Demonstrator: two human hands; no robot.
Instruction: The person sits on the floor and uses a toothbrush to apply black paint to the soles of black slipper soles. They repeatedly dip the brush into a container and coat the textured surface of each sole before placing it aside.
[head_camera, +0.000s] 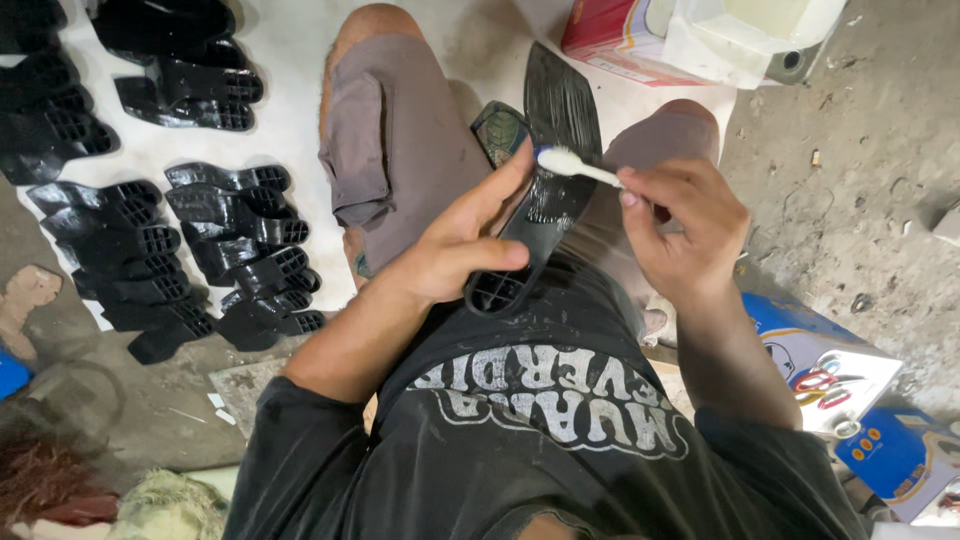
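While your left hand (455, 250) grips the black shoe sole (540, 175) over your lap and your right hand (685, 225) pinches the white brush (575, 165) against its middle, the sole looks only partly coated, with finished-looking black soles (200, 250) laid out on the floor.

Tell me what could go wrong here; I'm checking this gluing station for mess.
The brush in the right hand is wet over the black sole, which the left hand holds above the lap; drips could land on the shorts. The left thumb lies near the coated area and may smear it.
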